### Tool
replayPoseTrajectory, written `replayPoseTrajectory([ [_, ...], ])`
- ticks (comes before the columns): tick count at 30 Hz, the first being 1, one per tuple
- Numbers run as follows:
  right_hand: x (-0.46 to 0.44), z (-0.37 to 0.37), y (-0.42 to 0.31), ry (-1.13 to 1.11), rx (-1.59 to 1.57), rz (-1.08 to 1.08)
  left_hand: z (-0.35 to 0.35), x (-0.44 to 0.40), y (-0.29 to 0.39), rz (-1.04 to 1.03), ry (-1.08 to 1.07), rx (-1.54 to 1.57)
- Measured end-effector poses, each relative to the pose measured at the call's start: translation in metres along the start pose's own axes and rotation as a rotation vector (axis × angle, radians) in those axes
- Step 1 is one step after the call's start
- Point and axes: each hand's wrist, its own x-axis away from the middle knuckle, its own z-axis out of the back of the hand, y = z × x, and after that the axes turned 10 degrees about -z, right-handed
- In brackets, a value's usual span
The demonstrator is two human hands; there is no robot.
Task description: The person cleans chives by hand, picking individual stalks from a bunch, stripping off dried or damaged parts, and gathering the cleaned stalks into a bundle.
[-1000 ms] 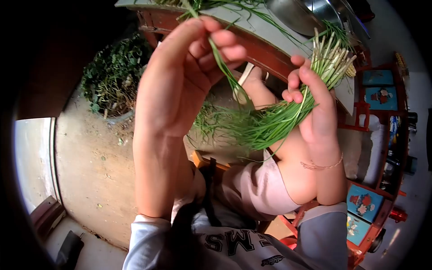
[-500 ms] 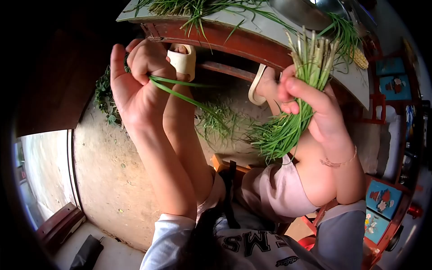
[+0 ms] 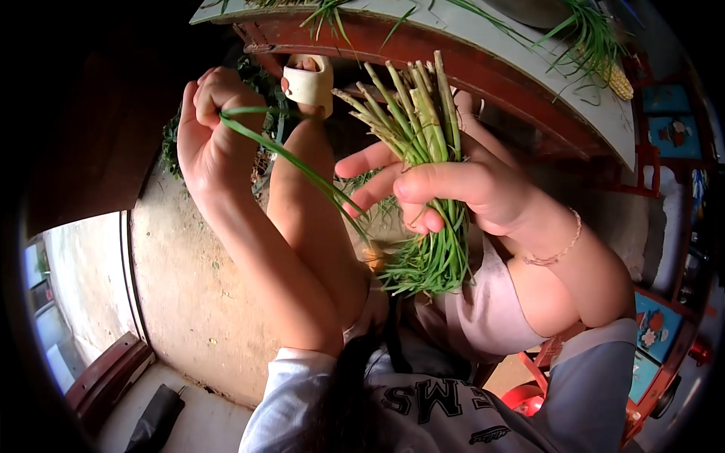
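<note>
My right hand [image 3: 495, 192] grips a thick bundle of garlic chives [image 3: 427, 124], its pale cut stems pointing up and its green leaves hanging below the palm. The index and middle fingers of that hand reach out to the left, apart from the bundle. My left hand [image 3: 219, 140] is closed on a few long chive blades [image 3: 298, 158], which bend out of its fingers. These blades slant down to the right, and their far ends come to the outstretched right fingertips. Whether those fingertips pinch the ends I cannot tell.
A pale-topped table [image 3: 453, 34] with a red wooden edge stands ahead, holding loose chives [image 3: 589, 34], part of a metal bowl [image 3: 529, 10] and a corn cob [image 3: 620, 81]. My slippered foot [image 3: 308, 79] and leafy scraps are on the floor [image 3: 204, 279] below.
My right hand has brought the chive bundle left and closer to the middle, and its first fingers have spread out. My left hand has shifted slightly left, still holding the blades.
</note>
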Motion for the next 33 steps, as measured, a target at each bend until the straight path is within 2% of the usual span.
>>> replayPoseTrajectory([
  [5, -0.005, -0.002, 0.006, 0.047, 0.008, 0.010, -0.004, 0.003, 0.000, 0.026, 0.013, 0.054],
  [7, -0.010, 0.001, 0.011, 0.136, 0.053, 0.056, -0.005, 0.011, 0.001, 0.053, 0.042, 0.042],
  [12, -0.015, 0.014, 0.011, 0.349, 0.235, 0.024, 0.004, 0.060, 0.011, -0.075, -0.024, -0.242],
  [16, -0.019, 0.012, 0.019, 0.407, 0.234, 0.024, 0.022, 0.103, 0.047, -0.324, -0.010, -0.278],
  [22, -0.030, 0.002, 0.036, 0.421, 0.299, -0.039, 0.036, 0.137, 0.081, -0.414, 0.006, -0.213],
  [24, -0.036, -0.005, 0.044, 0.481, 0.257, 0.001, 0.038, 0.142, 0.085, -0.439, 0.008, -0.207],
  [26, -0.041, -0.004, 0.050, 0.443, 0.279, -0.010, 0.039, 0.148, 0.097, -0.447, 0.013, -0.204],
  [33, -0.052, -0.009, 0.063, 0.536, 0.279, -0.138, 0.043, 0.162, 0.121, -0.496, 0.007, -0.186],
])
